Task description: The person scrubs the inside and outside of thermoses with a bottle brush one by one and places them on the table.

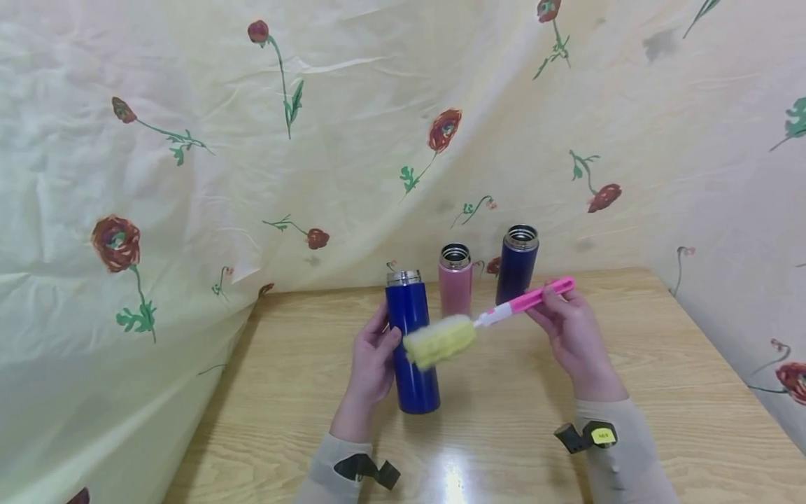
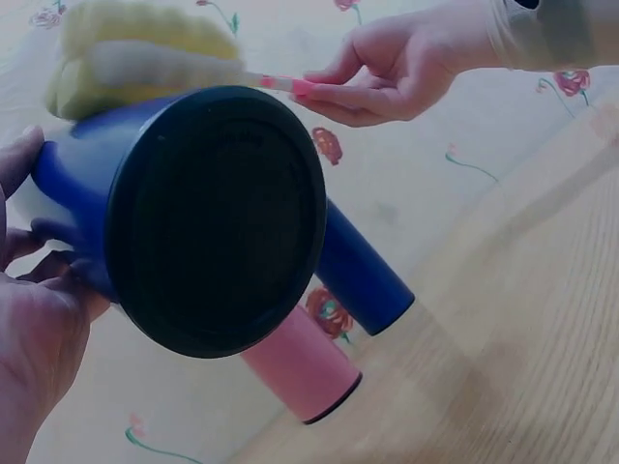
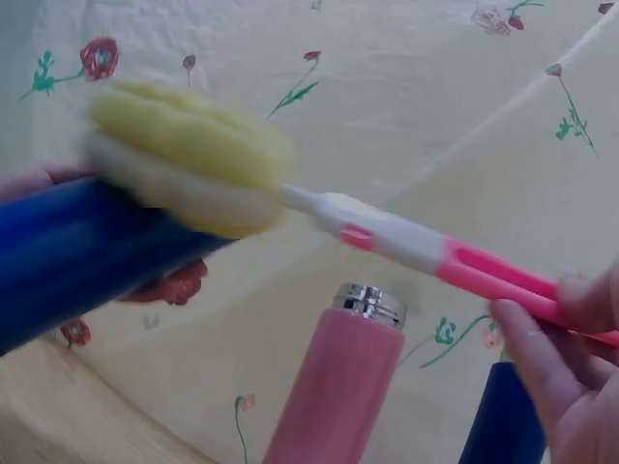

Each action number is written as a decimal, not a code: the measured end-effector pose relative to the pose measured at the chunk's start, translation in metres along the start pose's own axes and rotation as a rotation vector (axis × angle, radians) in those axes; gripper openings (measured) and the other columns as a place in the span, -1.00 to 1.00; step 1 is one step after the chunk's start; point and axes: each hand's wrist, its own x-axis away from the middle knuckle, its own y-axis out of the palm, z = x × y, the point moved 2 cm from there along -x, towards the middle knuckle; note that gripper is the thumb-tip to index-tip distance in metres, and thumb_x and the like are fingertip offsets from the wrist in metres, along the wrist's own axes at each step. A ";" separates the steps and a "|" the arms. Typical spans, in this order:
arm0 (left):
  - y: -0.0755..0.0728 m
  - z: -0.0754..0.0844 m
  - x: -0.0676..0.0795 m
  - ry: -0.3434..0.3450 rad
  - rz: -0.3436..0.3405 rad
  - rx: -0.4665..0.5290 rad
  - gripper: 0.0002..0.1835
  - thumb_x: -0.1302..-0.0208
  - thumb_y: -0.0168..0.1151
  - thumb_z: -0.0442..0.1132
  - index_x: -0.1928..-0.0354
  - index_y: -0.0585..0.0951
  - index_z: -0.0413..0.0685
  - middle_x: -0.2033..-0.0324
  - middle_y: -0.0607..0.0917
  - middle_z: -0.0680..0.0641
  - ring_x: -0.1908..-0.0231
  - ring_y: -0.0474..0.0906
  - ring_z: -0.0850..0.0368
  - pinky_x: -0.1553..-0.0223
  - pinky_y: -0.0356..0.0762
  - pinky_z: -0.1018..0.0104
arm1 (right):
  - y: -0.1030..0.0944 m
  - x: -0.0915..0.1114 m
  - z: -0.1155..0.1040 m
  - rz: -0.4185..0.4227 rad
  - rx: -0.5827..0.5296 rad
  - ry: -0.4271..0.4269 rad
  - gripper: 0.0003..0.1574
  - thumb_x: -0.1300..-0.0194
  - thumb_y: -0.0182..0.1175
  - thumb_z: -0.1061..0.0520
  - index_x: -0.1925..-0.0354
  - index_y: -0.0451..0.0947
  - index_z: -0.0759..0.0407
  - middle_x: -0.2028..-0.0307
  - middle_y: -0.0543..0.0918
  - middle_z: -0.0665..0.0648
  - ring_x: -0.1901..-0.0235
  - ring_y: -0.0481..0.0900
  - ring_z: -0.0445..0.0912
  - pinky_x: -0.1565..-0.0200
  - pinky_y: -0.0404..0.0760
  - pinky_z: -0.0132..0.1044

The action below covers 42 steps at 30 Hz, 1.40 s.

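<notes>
My left hand [image 1: 373,360] grips a tall blue thermos bottle [image 1: 417,385] around its side, lifted above the table and slightly tilted. The bottle has no lid, and its metal mouth points up; the left wrist view shows its dark base [image 2: 218,222]. In my right hand [image 1: 576,329] is a bottle brush, pinched by its pink handle [image 1: 544,294]. The brush's yellow and white sponge head [image 1: 441,341] lies in front of the blue bottle's side in the head view. Blur on the sponge in the wrist views hides whether it touches the bottle.
Behind the hands stand a pink thermos bottle [image 1: 455,283] and a dark blue thermos bottle [image 1: 518,262], both without lids. They are at the back of the wooden table [image 1: 655,336]. A floral cloth [image 1: 352,154] hangs behind and at the sides.
</notes>
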 end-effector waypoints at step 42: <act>0.001 -0.007 -0.001 0.001 -0.061 -0.157 -0.06 -0.36 0.53 -0.09 -0.57 0.25 -0.41 -0.26 0.71 -0.08 -0.18 0.66 0.15 -0.25 0.63 0.24 | 0.004 0.004 -0.008 0.108 -0.105 -0.095 -0.88 -0.61 0.14 0.29 0.18 0.53 0.28 0.24 0.75 0.18 0.15 0.82 -0.05 -0.04 0.76 -0.22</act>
